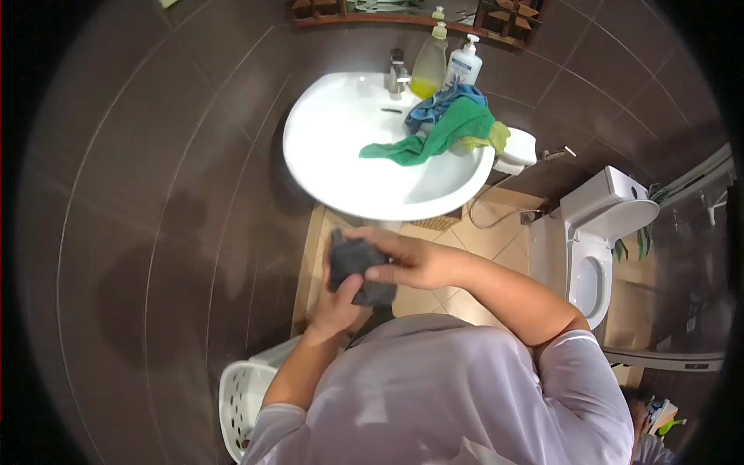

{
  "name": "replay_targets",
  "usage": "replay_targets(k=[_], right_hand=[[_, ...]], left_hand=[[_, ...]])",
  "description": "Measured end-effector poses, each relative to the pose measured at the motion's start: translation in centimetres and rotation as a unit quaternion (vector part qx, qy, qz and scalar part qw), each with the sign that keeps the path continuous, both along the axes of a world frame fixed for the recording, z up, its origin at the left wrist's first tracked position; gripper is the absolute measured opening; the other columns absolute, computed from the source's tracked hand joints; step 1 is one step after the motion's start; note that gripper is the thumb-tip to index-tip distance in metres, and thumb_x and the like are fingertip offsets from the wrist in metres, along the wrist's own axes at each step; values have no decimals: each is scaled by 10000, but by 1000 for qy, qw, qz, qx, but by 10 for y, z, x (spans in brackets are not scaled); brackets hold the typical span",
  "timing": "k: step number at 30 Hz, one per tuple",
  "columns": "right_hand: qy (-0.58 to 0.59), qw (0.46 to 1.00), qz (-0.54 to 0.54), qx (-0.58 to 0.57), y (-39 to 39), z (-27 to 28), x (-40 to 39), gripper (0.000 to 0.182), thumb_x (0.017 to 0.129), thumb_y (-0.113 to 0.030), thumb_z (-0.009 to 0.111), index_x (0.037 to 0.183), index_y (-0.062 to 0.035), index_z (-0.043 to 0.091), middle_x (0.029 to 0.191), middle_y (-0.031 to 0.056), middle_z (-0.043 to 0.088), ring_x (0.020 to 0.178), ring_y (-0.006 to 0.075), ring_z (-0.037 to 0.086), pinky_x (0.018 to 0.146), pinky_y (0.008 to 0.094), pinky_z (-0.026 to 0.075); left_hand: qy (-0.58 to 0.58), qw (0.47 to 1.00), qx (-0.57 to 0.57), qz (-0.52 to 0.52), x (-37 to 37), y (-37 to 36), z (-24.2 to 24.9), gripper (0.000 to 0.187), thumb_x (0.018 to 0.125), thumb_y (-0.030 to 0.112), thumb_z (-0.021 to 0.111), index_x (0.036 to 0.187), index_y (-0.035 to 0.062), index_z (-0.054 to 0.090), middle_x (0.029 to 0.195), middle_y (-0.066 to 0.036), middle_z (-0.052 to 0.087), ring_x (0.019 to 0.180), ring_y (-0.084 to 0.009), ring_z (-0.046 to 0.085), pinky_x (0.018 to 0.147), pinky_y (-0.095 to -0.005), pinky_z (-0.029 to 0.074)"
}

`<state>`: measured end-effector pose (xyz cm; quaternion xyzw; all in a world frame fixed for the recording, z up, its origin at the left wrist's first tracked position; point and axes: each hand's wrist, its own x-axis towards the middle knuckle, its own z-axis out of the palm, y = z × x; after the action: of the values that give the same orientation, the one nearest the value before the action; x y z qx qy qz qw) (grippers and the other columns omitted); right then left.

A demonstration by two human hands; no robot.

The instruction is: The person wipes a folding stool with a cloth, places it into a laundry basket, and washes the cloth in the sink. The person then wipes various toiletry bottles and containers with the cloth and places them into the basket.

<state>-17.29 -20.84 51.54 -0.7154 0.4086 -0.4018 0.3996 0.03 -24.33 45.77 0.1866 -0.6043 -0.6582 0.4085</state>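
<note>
A bunched dark grey cloth is held between my two hands, in front of my body and just short of the sink's front edge. My left hand grips it from below and the left, thumb lying across its front. From the right, my right hand closes on its upper and right side with fingers and thumb. The cloth's edges are slightly blurred. In the white sink beyond, a green cloth, a blue cloth and a yellowish cloth lie heaped on the right side.
Behind the sink stand a faucet, a bottle with yellow-green liquid and a white pump bottle. A toilet with raised lid is at right. A white perforated basket sits at lower left, beside the dark tiled wall.
</note>
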Motion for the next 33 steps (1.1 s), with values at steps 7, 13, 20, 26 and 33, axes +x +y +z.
replay_targets(k=[7,13,20,26,33], right_hand=[[221,948,-219,60,-116,-17,-129,418,810,-337,560,1136,-81,504,1032,140,558,913,243,541,803,340,424],[534,802,-269,-5,-207,-92,-189,491,675,-353,656,1091,-120,534,1161,76,472,1103,247,405,891,385,336],[784,614,-88,-33,-225,-152,-178,460,743,-372,528,1158,-178,491,1075,65,532,1106,229,376,944,406,208],[707,698,-55,96,-228,-189,-188,297,817,-199,389,1064,-160,549,915,45,601,1022,217,456,906,394,252],[399,812,-407,-127,-190,-58,-190,197,635,-101,574,825,-85,523,809,100,562,783,255,549,757,378,393]], left_hand=[[-28,952,297,76,-45,-77,15,465,775,17,548,1204,12,368,1045,-97,509,938,-167,510,808,-291,440],[-19,929,305,211,-41,-98,26,441,791,21,535,1201,25,371,1052,-100,506,922,-182,523,776,-314,461],[-71,898,330,281,-31,-111,44,415,800,41,525,1190,39,383,1040,-93,517,907,-183,537,755,-300,471],[-106,923,304,209,-38,-164,44,411,803,51,532,1189,32,390,1042,-89,517,924,-170,527,790,-285,451],[-88,960,238,117,-55,-210,39,448,792,18,544,1202,0,364,1065,-106,503,947,-170,513,812,-281,438]])
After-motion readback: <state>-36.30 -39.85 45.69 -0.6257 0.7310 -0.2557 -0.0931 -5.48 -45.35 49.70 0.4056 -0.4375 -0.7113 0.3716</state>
